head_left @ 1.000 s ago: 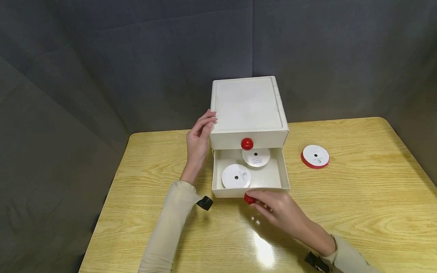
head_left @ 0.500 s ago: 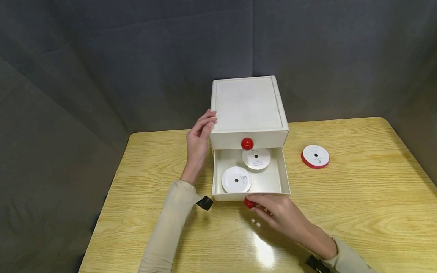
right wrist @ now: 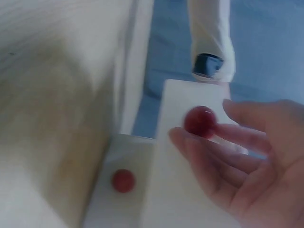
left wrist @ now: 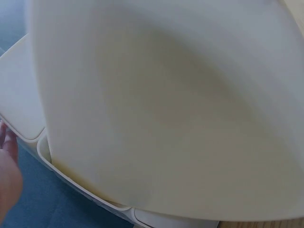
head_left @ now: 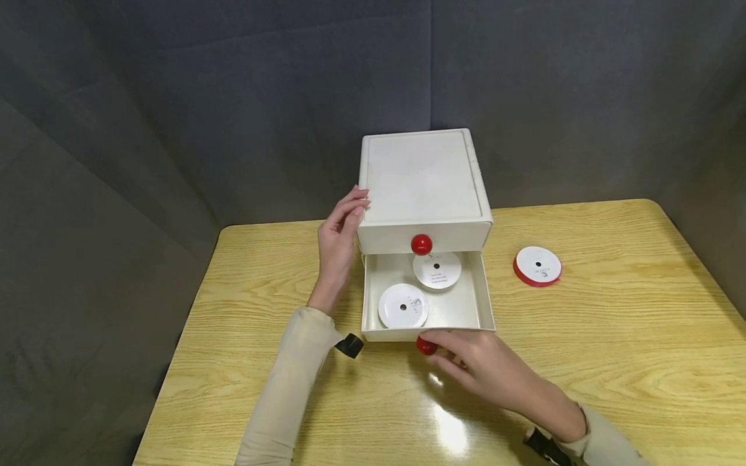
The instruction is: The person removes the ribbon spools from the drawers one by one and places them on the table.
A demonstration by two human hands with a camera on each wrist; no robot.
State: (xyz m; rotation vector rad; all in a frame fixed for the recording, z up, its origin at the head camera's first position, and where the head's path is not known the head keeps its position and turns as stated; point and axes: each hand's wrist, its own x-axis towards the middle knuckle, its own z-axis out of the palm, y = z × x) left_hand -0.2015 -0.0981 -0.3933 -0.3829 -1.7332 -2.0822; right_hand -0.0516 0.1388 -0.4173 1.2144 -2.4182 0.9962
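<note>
A white two-drawer cabinet [head_left: 422,175] stands at the back middle of the table, its lower drawer [head_left: 457,310] pulled out and its upper drawer closed. My right hand [head_left: 486,366] has its fingers around the red round knob [head_left: 427,345] of the lower drawer; the right wrist view shows the fingers curved about that knob [right wrist: 200,122]. At the cabinet's left top edge rests my left hand [head_left: 338,249], fingertips on the rim. Two white ribbon spools lie flat in the open drawer, one spool [head_left: 402,306] front left and another spool [head_left: 437,272] farther back.
On the wooden table [head_left: 612,323], right of the cabinet, lies a white spool with red ribbon [head_left: 538,265]. The upper drawer carries a matching red knob [head_left: 421,244]. A dark cloth [head_left: 262,116] hangs behind. A pale surface [left wrist: 166,118] fills most of the left wrist view.
Between the first two frames the lower drawer slid a little farther toward me with my right hand at its knob, its spools riding along. Since then it has stayed put; my left hand stays in place.
</note>
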